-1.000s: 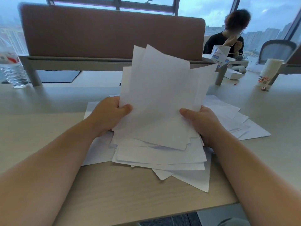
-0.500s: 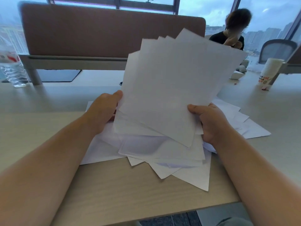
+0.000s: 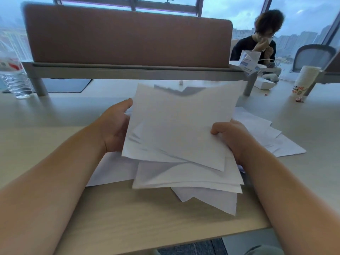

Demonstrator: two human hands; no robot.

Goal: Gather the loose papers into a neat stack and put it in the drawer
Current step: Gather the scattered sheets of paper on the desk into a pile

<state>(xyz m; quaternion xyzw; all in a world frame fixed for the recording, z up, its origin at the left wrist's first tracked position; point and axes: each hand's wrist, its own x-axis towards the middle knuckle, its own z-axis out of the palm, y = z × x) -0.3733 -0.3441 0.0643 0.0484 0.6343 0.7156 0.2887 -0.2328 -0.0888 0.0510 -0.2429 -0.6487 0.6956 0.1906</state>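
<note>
The bundle of plain white paper sheets (image 3: 176, 129) now lies tipped back and low between the hands, where half a second ago it stood raised and fanned toward the brown fabric desk divider (image 3: 128, 34). Its far edge has sagged into a dip in the middle, and its near edges are still splayed at several angles. I judge this a drop to knock the sheets square against the desk, so the stack is not yet neat.

The left hand (image 3: 114, 129) cups the bundle's left edge, thumb up along the side and palm partly open. The right hand (image 3: 230, 138) is curled on the right edge, thumb pressed on top and fingers hidden beneath.

More loose white sheets (image 3: 184, 181) lie under and just nearer than the hands on the pale wood-grain desk (image 3: 147, 227), and others (image 3: 272, 137) spread beyond the right hand, so gathering remains unfinished.

The drawer is nowhere in view. The bundle is blurred by motion, so its sheet count and whether it touches the sheets below cannot be told. Beyond the left hand a clear plastic water bottle (image 3: 12, 78) is cut off by the frame edge.
</note>
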